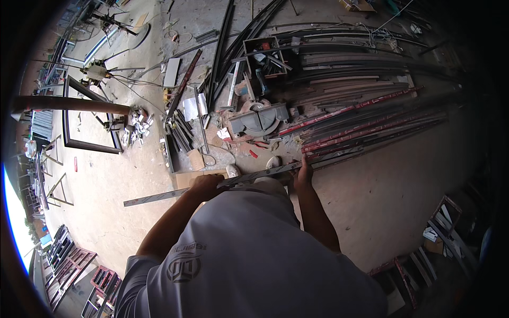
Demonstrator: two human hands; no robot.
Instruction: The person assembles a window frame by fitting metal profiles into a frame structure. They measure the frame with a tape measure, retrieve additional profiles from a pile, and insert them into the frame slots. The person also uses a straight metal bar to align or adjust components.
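Note:
A long, grey, film-covered metal profile (159,196) lies across in front of my body, its left end sticking out well past my left hand (207,186). That hand is closed over the bar with the back of the hand up. Farther right, my right hand (304,174) is wrapped round the same profile, thumb side upward. Beyond my right hand, the bar runs toward a pile of profiles, and where it ends there is hard to tell. Past my shoes stands a grey mitre saw (260,119), with red-handled pliers (259,143) on the floor near it.
Dark and red profiles (366,103) are heaped to the right of the saw. Behind it is an open crate (265,58) of tools and offcuts. At left, a black rectangular frame (93,146) stands near scattered white pieces (139,126). More frames (71,265) lie at lower left.

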